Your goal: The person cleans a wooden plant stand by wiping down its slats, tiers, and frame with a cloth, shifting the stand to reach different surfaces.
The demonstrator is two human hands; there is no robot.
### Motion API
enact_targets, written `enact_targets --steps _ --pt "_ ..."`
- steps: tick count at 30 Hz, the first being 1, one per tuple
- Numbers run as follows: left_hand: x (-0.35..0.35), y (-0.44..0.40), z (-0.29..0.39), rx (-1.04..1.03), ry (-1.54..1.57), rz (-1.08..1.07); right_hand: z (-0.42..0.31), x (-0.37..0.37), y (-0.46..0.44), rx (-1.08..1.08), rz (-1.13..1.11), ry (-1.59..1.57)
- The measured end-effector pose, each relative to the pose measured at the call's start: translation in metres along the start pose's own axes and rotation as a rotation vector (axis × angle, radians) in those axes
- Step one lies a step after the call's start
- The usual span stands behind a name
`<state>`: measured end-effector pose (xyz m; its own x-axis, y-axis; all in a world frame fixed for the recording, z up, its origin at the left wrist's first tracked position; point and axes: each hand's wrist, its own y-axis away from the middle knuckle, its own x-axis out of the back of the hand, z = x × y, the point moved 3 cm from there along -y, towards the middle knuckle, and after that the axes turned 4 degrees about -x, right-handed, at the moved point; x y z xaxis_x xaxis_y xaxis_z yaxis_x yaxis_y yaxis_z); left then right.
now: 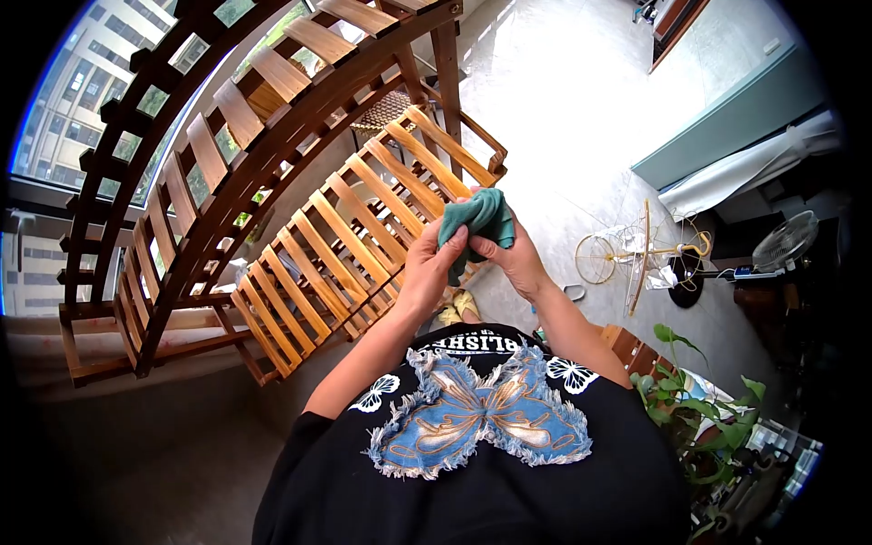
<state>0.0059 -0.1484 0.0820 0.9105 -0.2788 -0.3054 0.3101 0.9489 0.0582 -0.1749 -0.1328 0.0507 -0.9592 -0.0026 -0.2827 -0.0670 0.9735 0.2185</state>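
Green cloth [480, 218], at 12 o'clock from the person's torso [477, 490], pinched by curled-in fingers of left hand [431, 261] and right hand [520, 261], looks light, soft, hardly fragile; bunched side edges seem best hold.

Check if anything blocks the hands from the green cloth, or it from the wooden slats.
Nothing visible stands between the hands, left and right, and the green cloth; both hold it. Nothing shows between it and the wooden slats either, though one view leaves depth unclear.
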Motion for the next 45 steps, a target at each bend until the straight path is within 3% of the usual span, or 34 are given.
enact_targets --steps 3,4,6,7,10,13,16,18,20,22,25,27,30,32,33,34,35,37,40,45 --pt "0.013 -0.011 0.018 -0.236 -0.111 -0.012 -0.004 0.013 0.004 0.062 0.015 0.000" --pt "0.024 -0.006 0.019 0.006 -0.086 -0.003 -0.014 0.019 0.006 0.024 -0.009 0.055" --pt "0.027 -0.005 0.027 -0.003 -0.132 -0.045 -0.019 0.031 0.008 0.018 -0.032 0.062" --pt "0.029 -0.007 0.034 -0.161 -0.277 -0.075 -0.024 0.033 0.007 0.030 -0.030 0.063" --pt "0.028 -0.004 0.042 -0.314 -0.410 -0.100 -0.040 0.028 0.015 0.118 -0.106 0.255" --pt "0.032 -0.001 0.040 -0.076 -0.202 -0.012 -0.049 0.023 0.016 0.169 -0.118 0.223" --pt "0.015 -0.001 0.047 0.335 0.137 0.225 -0.043 0.022 0.002 0.153 -0.079 -0.024" --pt "0.020 -0.005 0.039 0.351 0.240 0.171 -0.027 0.019 -0.005 0.031 -0.258 -0.307" --pt "0.020 -0.008 0.039 0.350 0.344 0.101 0.003 0.004 -0.004 -0.136 -0.303 -0.538" --pt "0.020 -0.005 0.037 0.388 0.375 0.105 0.030 -0.004 -0.004 -0.199 -0.496 -0.562" --pt "0.029 -0.002 0.033 0.365 0.306 0.038 0.032 -0.011 0.004 -0.202 -0.501 -0.577" --pt "0.030 -0.002 0.033 0.318 0.211 -0.015 0.027 -0.004 0.005 -0.133 -0.339 -0.468" --pt "0.033 -0.001 0.032 0.301 0.183 -0.065 -0.002 -0.004 0.017 -0.039 -0.243 -0.353" --pt "0.031 -0.001 0.029 0.415 0.273 -0.099 -0.020 -0.002 0.029 -0.017 -0.209 -0.189" --pt "0.024 -0.002 0.026 0.353 0.217 -0.110 -0.019 0.003 0.031 0.011 -0.196 -0.080" --pt "0.021 0.002 0.019 0.361 0.152 0.008 -0.018 0.008 0.035 0.040 -0.182 0.028" --pt "0.019 0.001 0.013 0.315 0.113 -0.044 -0.014 0.011 0.036 0.033 -0.175 0.020" --pt "0.016 -0.002 0.004 0.265 0.049 -0.192 -0.009 0.013 0.038 0.119 -0.123 0.403" --pt "0.015 -0.003 -0.018 0.271 -0.226 -0.289 0.024 0.019 0.044 0.147 0.049 0.771" --pt "0.007 0.026 -0.042 0.284 -0.809 -0.399 0.070 0.026 0.064 -0.042 -0.021 0.749"
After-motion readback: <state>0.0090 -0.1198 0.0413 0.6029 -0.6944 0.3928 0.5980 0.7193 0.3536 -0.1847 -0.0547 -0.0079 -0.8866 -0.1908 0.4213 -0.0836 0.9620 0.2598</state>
